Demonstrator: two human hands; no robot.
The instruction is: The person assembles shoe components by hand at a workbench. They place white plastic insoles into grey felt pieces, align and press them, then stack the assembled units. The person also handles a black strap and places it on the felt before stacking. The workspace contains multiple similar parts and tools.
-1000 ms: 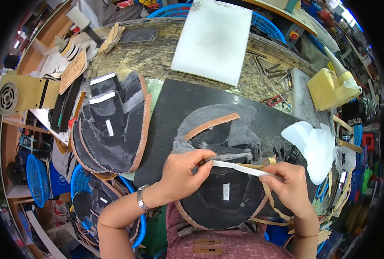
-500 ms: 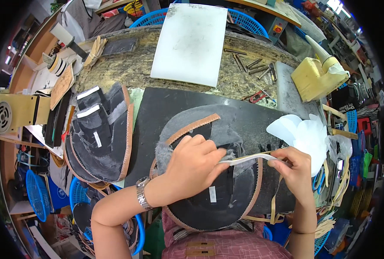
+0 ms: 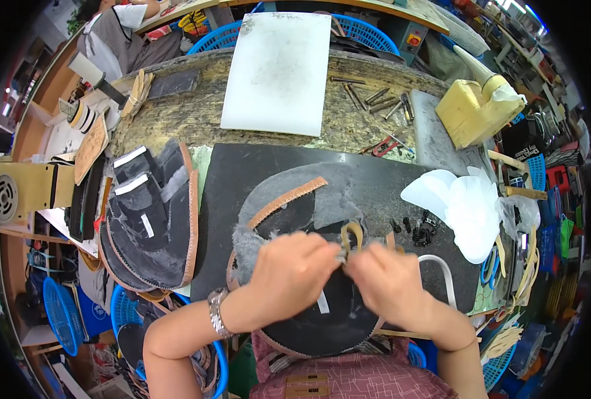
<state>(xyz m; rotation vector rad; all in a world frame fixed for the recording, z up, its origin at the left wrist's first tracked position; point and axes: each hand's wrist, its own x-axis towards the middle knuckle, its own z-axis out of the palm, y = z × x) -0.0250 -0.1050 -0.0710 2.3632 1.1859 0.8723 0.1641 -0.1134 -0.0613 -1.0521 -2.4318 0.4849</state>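
My left hand and my right hand meet over a dark panel with grey fuzzy lining and brown stitched edging. Both sets of fingers are pinched on a narrow strap, whose tan end is bent into a small loop above the fingertips. Its exact path between the fingers is hidden. A white length of strap curves out to the right of my right hand. A small white label shows on the panel. Several small black plastic parts lie right of the hands.
The panel rests on a black board. Similar stacked panels lie left. White plastic sheets sit right, below a yellow container. Metal punches and a white board are at the back. Blue baskets stand below.
My hands have come together, my right hand moving left. The strap stretched between them is now bent into a loop. The small black parts have come into view. The view has shifted slightly.
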